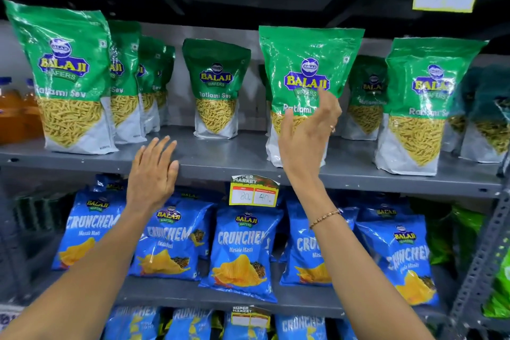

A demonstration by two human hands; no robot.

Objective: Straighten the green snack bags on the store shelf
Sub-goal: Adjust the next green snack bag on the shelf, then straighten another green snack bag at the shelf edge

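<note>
Reaching toward the middle shelf (248, 163), both hands are open and grasp nothing. Fingers (321, 102) of the right hand (306, 132) are loosely spread and slightly curled, raised in front of the lower half of an upright green snack bag (306, 63); whether the fingertips touch its face cannot be told. A ring shows on one finger, and a bead bracelet (324, 218) circles the wrist; the forearm rises steeply from the lower right. Fingers (162, 146) of the left hand (153, 174) are extended, close together and flat, palm down, over the shelf's front edge in the bare gap between bags, the forearm running up from the lower left.

Green snack bags stand along this shelf: a row (69, 77) at the left, front to back; a single smaller-looking bag (216, 88) set far back near the centre; another (422, 107) at the right front, with more behind it. Blue crisp bags (242, 251) fill the shelf below, under a price tag (254, 192).
</note>
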